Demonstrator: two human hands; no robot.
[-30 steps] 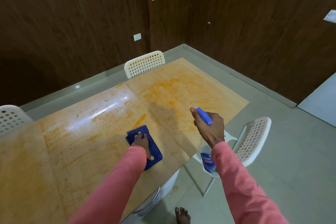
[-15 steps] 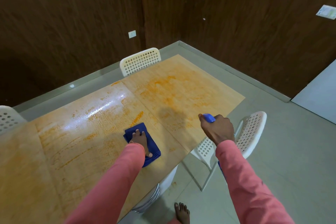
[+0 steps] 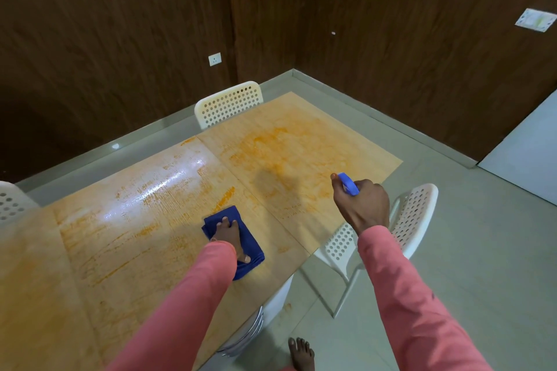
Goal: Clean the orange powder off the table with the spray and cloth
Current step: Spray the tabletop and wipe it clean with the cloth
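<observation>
Light wood-grain table (image 3: pixel 126 250) made of flat panels butted at visible seams, glossy where a wet patch reflects light. Orange powder (image 3: pixel 280 156) smeared in streaks and blotches over most of the top, densest on the far right panel, with one thick short streak just beyond the cloth. Blue cloth (image 3: pixel 238 238) folded into a soft rectangle, lying flat near the table's near edge. Left hand (image 3: pixel 229 235) lies on the cloth, fingers spread and fairly straight, pressing down; thumb points back toward the near end of the cloth. Right hand (image 3: pixel 363 205) curled tight around the blue spray head (image 3: pixel 348 184) of the spray bottle, held above the table's right edge; bottle body hidden behind the hand and wrist. Both sleeves pink. White perforated plastic chairs: one (image 3: pixel 229 104) at the far side, one (image 3: pixel 401 220) to the right below the spray hand, a third (image 3: pixel 12 200) partly visible at left. Dark wood-panelled walls (image 3: pixel 422 54), pale tiled floor (image 3: pixel 482 265), a bare foot (image 3: pixel 301 354) at the bottom.
</observation>
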